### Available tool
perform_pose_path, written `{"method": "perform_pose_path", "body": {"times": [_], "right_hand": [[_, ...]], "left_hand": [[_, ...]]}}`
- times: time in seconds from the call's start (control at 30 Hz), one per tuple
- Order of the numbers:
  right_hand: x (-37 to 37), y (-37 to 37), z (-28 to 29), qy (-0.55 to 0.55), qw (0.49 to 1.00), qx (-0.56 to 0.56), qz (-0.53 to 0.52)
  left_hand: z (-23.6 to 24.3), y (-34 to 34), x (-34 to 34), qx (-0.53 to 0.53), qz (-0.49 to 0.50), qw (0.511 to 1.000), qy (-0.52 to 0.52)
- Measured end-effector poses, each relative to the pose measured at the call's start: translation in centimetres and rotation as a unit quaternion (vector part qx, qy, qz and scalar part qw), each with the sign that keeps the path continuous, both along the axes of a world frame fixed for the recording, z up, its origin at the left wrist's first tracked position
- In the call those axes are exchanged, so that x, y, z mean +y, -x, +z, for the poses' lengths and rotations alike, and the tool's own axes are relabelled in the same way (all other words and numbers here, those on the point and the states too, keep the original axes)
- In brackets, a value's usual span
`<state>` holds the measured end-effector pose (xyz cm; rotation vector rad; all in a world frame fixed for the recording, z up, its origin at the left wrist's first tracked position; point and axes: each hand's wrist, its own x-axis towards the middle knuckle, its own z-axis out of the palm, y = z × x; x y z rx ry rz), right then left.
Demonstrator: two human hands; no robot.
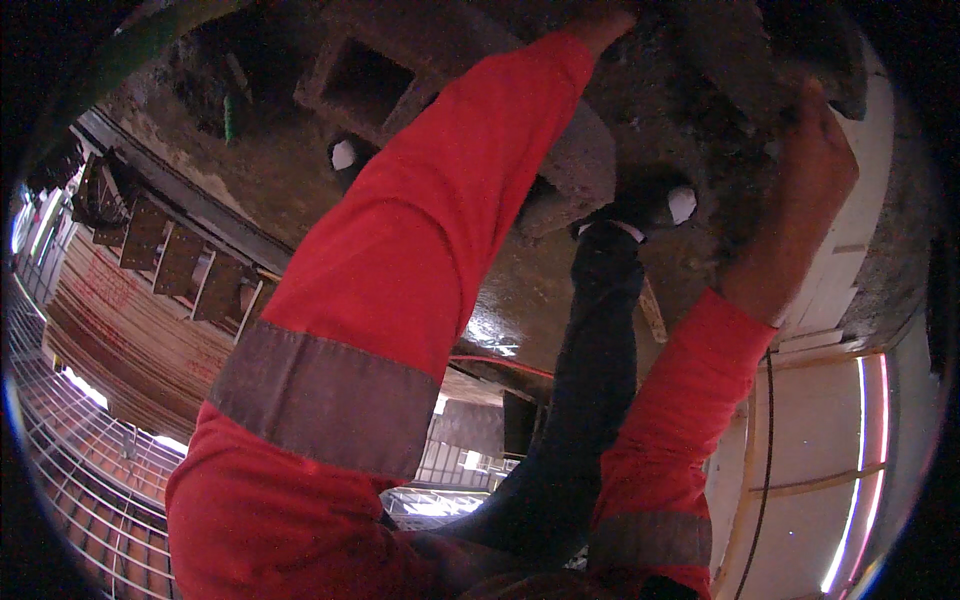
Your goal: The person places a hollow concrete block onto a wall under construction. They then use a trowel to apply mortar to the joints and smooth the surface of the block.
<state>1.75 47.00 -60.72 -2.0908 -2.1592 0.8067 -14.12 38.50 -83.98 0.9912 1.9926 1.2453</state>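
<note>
My left arm, in a red sleeve, stretches up across the view to the top edge. There my left hand (602, 30) shows only in part, beyond a grey hollow concrete block (585, 155); its fingers are lost in shadow. On the right, my right hand (822, 150) reaches up with its fingers bent together. Their tips meet a dark, block-like shape (840, 60) at the top right, too dim to make out. The concrete block lies on the floor between my feet, with square hollows in it.
Wet, dark ground (510, 300) surrounds my shoes (655, 205). To the left stand stacked boards (130, 310) and a wire mesh (100, 500). Pale panels (815, 430) rise at the right. A thin red line (500, 362) crosses the ground behind my legs.
</note>
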Motion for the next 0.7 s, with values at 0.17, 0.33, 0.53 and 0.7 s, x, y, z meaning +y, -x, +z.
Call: {"method": "perform_pose_path", "body": {"times": [0.17,0.33,0.53,0.7], "right_hand": [[0.3,-0.6,-0.1,-0.001,0.997,-0.017,0.069],[0.4,-0.5,0.1,0.055,0.998,0.002,-0.031],[0.4,-0.4,0.1,0.045,0.999,0.03,-0.007],[0.2,-0.2,0.1,0.065,0.994,0.051,-0.066]], "left_hand": [[0.9,0.6,-0.3,0.019,-0.009,1.0,-0.007],[1.1,0.5,-0.1,0.018,-0.01,1.0,-0.013],[0.4,0.3,-0.2,0.026,-0.017,0.999,-0.026],[-0.9,0.0,-0.1,0.092,-0.047,0.994,-0.019]]}}
